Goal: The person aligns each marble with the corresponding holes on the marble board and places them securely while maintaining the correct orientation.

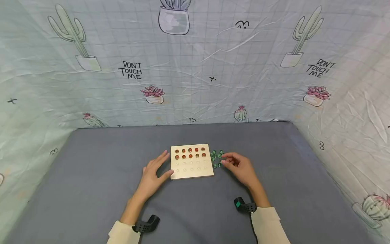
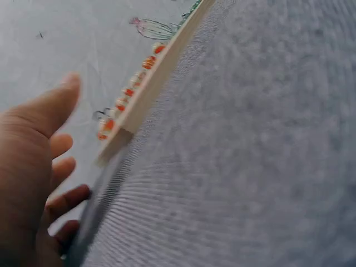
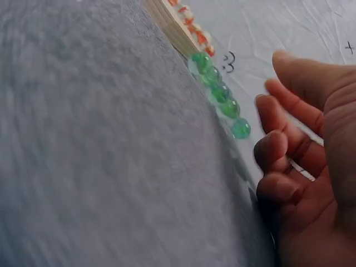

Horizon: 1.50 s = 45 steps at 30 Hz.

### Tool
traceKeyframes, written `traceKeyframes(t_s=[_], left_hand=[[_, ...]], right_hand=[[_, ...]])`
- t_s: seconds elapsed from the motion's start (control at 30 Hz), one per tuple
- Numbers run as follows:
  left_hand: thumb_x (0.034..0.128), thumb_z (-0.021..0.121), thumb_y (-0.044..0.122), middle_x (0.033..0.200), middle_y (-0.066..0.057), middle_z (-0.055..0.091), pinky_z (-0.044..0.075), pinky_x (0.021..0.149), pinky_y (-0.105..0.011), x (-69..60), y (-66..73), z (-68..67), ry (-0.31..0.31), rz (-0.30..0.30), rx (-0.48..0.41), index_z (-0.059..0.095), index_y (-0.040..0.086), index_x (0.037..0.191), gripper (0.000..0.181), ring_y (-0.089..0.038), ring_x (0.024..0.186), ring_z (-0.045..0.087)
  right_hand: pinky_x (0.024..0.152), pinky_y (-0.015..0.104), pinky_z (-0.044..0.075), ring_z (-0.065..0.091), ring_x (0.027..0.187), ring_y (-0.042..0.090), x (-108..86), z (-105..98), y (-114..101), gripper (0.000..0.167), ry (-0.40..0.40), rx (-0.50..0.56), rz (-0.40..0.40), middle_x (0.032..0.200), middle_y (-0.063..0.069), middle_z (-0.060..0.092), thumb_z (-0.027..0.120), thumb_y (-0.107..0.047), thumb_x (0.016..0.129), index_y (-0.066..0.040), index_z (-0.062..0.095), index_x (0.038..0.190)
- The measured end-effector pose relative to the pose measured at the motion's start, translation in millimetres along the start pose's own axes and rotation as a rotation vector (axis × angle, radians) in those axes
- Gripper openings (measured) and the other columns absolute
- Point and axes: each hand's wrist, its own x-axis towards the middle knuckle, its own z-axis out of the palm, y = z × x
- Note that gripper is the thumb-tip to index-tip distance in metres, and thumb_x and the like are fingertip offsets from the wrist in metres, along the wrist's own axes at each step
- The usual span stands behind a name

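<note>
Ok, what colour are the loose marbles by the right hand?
The loose marbles are a translucent green, seen best in the right wrist view.

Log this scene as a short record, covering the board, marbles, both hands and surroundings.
Board: light wood, four rows of five hollows
Far two rows: orange marbles
Near two rows: empty
Right of board: loose green marbles
Left hand: at board's left edge
Right hand: beside green marbles, nothing visibly held
Surface: gray table
Backdrop: cactus-print cloth
</note>
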Motion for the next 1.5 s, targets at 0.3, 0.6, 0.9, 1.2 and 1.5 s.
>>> traceKeyframes(t_s=[0.3,0.6,0.9,1.2,1.5], left_hand=[[0.0806,0.076,0.038,0.147,-0.001,0.043,0.024,0.087,-0.049,-1.3,-2.8,3.0,-0.022,0.064,0.134,0.049,0.016,0.143,0.071,-0.027,0.126,0.041],[0.079,0.077,0.04,0.146,0.001,0.044,0.026,0.086,-0.048,3.5,-0.4,4.2,-0.035,0.092,0.186,0.05,0.016,0.142,0.073,-0.023,0.127,0.041],[0.0786,0.077,0.039,0.144,-0.001,0.047,0.026,0.087,-0.049,4.7,-0.6,4.2,-0.047,0.097,0.209,0.055,0.013,0.137,0.068,-0.026,0.128,0.04],[0.0781,0.077,0.041,0.144,0.0,0.047,0.026,0.086,-0.049,0.9,-5.5,4.5,-0.054,0.096,0.225,0.056,0.014,0.137,0.068,-0.026,0.128,0.039],[0.0798,0.076,0.04,0.144,0.0,0.047,0.026,0.087,-0.049,2.3,-5.2,5.5,-0.051,0.101,0.222,0.056,0.015,0.137,0.066,-0.025,0.129,0.039]], right_hand=[[0.06,0.027,0.04,0.048,0.067,0.016,3.5,24.1,20.1,0.016,0.041,-0.047,-0.167,0.086,-0.003,0.064,0.077,-0.01,0.082,-0.012,0.073,0.097],[0.08,0.033,0.036,0.047,0.088,0.017,11.2,23.7,35.6,0.022,0.026,-0.144,-0.255,0.106,0.0,0.069,0.08,-0.012,0.078,-0.016,0.074,0.099],[0.08,0.032,0.035,0.047,0.087,0.018,11.2,23.5,33.5,0.025,-0.013,-0.162,-0.262,0.104,-0.004,0.069,0.081,-0.011,0.076,-0.016,0.075,0.099],[0.08,0.035,0.038,0.047,0.086,0.017,9.6,26.5,34.6,0.022,-0.039,-0.174,-0.235,0.099,-0.007,0.069,0.082,-0.012,0.076,-0.018,0.076,0.096],[0.08,0.035,0.039,0.048,0.087,0.016,12.8,24.2,35.8,0.022,-0.044,-0.168,-0.237,0.098,-0.008,0.068,0.082,-0.011,0.075,-0.017,0.076,0.095]])
